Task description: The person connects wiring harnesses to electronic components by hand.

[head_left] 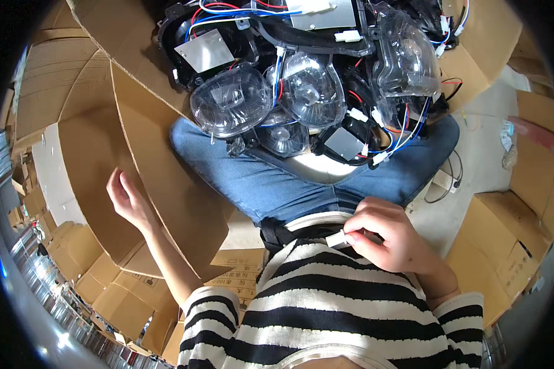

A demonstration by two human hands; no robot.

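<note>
**Hazards and hand state: seated worker with lamp assemblies on the lap**

**1. Possible faults (judgement)**

1.1 The pile of clear-lensed lamp units rests on the person's jeans-clad thighs, partly inside an open cardboard box beyond the knees. Neither hand supports the pile. A shift of the legs could let a unit slide off toward the floor, and the clear lenses would likely scratch or crack.

1.2 Red, blue and white wires with white plugs loop out of the pile on its right side. A loose loop could snag on a sleeve or on a neighbouring unit and drag it along when one unit is lifted.

1.3 The large cardboard flap to the left of the pile is steadied only by light hand contact. It could fold back over the thigh if released.

**2. Hand state**

2.1 Left hand: to the left of the pile, against the inner face of the large cardboard flap. Fingers extended and loosely together, thumb apart. It holds nothing; the palm appears to rest on the cardboard.

2.2 Right hand: on the near side of the pile, at the waist, over the striped shirt. Fingers curled, with thumb and forefinger pinching a small white connector. The connector sits well apart from the pile; whether a wire runs from it cannot be told.
</note>
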